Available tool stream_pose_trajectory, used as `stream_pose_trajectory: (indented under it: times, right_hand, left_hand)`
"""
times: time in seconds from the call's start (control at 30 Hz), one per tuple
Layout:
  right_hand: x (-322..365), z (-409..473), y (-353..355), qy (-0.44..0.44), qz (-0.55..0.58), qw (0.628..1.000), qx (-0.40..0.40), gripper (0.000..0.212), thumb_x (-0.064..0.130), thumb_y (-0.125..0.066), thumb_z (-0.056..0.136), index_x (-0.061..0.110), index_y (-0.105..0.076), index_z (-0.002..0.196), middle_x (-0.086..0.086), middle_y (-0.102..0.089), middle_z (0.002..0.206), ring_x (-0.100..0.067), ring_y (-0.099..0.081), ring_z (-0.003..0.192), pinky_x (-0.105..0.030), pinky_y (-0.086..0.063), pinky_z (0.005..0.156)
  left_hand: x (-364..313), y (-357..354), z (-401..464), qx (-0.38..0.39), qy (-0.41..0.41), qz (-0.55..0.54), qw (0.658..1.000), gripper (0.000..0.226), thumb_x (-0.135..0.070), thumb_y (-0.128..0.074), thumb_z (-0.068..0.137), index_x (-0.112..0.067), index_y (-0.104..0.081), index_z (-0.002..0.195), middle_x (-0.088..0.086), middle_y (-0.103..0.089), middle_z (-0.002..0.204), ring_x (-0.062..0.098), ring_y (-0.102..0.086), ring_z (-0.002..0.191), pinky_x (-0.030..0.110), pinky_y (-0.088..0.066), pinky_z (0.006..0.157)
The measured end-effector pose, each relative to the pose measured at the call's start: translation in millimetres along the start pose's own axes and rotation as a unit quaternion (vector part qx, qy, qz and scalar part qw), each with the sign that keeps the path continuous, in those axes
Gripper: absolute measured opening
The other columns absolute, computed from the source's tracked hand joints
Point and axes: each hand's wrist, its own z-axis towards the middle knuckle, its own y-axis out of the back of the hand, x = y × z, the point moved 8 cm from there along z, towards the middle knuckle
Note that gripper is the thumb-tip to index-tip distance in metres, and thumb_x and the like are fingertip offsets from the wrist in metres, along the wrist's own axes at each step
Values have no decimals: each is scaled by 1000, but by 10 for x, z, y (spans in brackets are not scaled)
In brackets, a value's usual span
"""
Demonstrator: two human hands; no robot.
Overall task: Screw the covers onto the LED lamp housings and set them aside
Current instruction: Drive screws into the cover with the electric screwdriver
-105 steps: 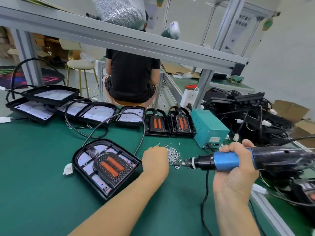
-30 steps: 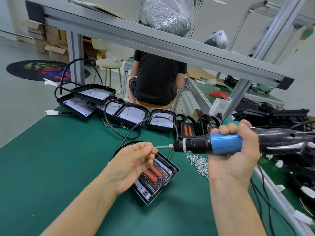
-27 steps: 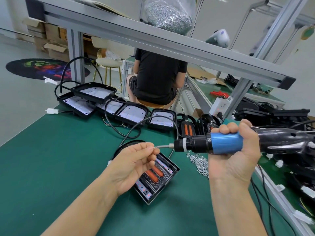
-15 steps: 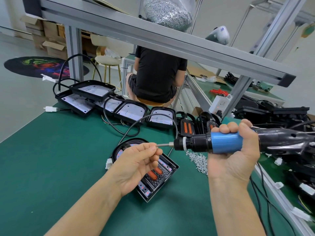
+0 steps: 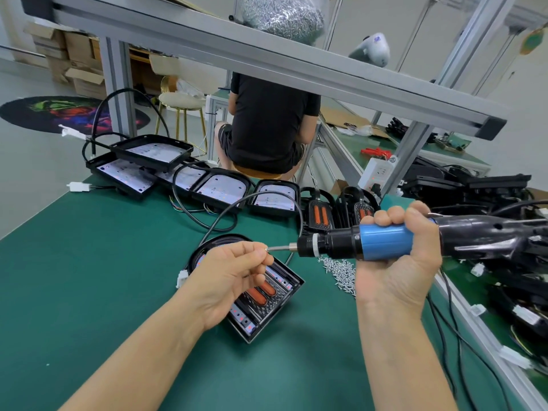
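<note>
Lamp housing: black LED lamp housing with ribbed cover and two orange strips (image 5: 261, 295), flat on the green bench mat (image 5: 89, 262), under the hands.
Left hand (image 5: 234, 274): pinches something tiny, likely a screw, at the driver tip.
Right hand (image 5: 397, 262): wraps the blue-and-black electric screwdriver (image 5: 385, 241).
Progress: this cover looks not yet fastened; open housings (image 5: 219, 188) wait behind.
Containers: clear bag of screws (image 5: 281, 13) on the shelf; loose screws (image 5: 341, 271) on the mat.

We see one black lamp (image 5: 261, 295) flat on the green table (image 5: 89, 277), its ribbed cover facing up with two orange bars at the middle; the left hand (image 5: 231, 277) hides part of it. A black cable (image 5: 252, 200) loops off behind it. Screws (image 5: 341, 269) lie in a loose pile just right. Further back, open housings (image 5: 219, 186) with white LED boards sit in an overlapping row, with two covered lamps (image 5: 320, 210) beside them.
</note>
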Motion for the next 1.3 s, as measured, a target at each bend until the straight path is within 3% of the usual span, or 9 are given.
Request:
stream_pose_trajectory:
  times: [0.23,0.37,0.47,0.53,0.77,0.9,1.0,1.13,1.3]
  right_hand:
    - [-69,25,179,-9,-10,1000,-27,19,10,-58,71,21,-54,86,6,-52,64,-9,-51,58,-23,-48,66]
    - [-85,43,253,-10,-35,999,-23,21,8,-58,70,21,-54,86,6,-52,63,-10,-52,57,-23,-48,66]
    - [-41,66,279,9,-83,996,-10,24,6,-57,70,20,-53,89,6,-52,61,-11,-51,57,-24,-48,64]
    - [-17,78,283,26,-122,992,-2,26,6,-57,70,19,-52,91,5,-53,59,-12,-50,58,-24,-47,64]
    - [-75,60,226,42,-174,983,42,19,2,-58,75,18,-51,84,-2,-54,77,-14,-52,57,-25,-47,62]
    - [-82,63,224,55,-179,981,47,19,1,-56,76,17,-50,83,-1,-54,76,-13,-53,57,-24,-47,62]
    - [-97,80,253,52,-177,982,42,19,1,-57,75,17,-50,84,0,-54,72,-13,-53,56,-24,-47,61]
    - [-121,97,268,54,-182,981,41,19,1,-56,76,17,-50,84,3,-54,68,-13,-53,57,-23,-46,60]
    - [-164,133,238,55,-197,978,45,19,-1,-57,76,15,-52,84,5,-55,65,-14,-52,56,-26,-44,61]
  left_hand:
    - [-45,69,22,-21,-29,104,994,11,7,-62,84,0,-68,79,16,-62,70,16,-57,50,27,-53,46]
    - [-42,73,79,7,-57,218,974,16,4,-59,88,-4,-66,77,14,-61,70,33,-67,57,27,-51,45]
    - [-53,85,117,9,-86,336,938,15,-4,-53,93,-10,-59,81,15,-65,78,30,-69,56,33,-53,49]
    - [-54,55,120,4,-113,443,889,16,-12,-50,95,-17,-56,81,6,-69,76,22,-69,52,39,-54,61]
    - [16,-183,139,0,-204,614,763,15,-15,-50,93,-20,-53,79,-5,-63,71,0,-48,53,27,-43,70]
    - [71,-147,156,-69,-223,672,703,15,-23,-40,97,-26,-44,83,-10,-57,76,10,-47,74,31,-31,89]
    - [121,-159,141,-102,-207,694,682,13,-26,-33,99,-27,-41,90,-10,-54,91,16,-47,94,31,-27,86]
    - [149,-173,117,-139,-183,727,647,18,-28,-26,101,-27,-44,101,-10,-53,102,16,-45,100,30,-26,87]
    - [140,-165,123,-140,-166,725,654,14,-28,-28,101,-28,-41,96,-11,-54,102,15,-46,100,29,-25,88]
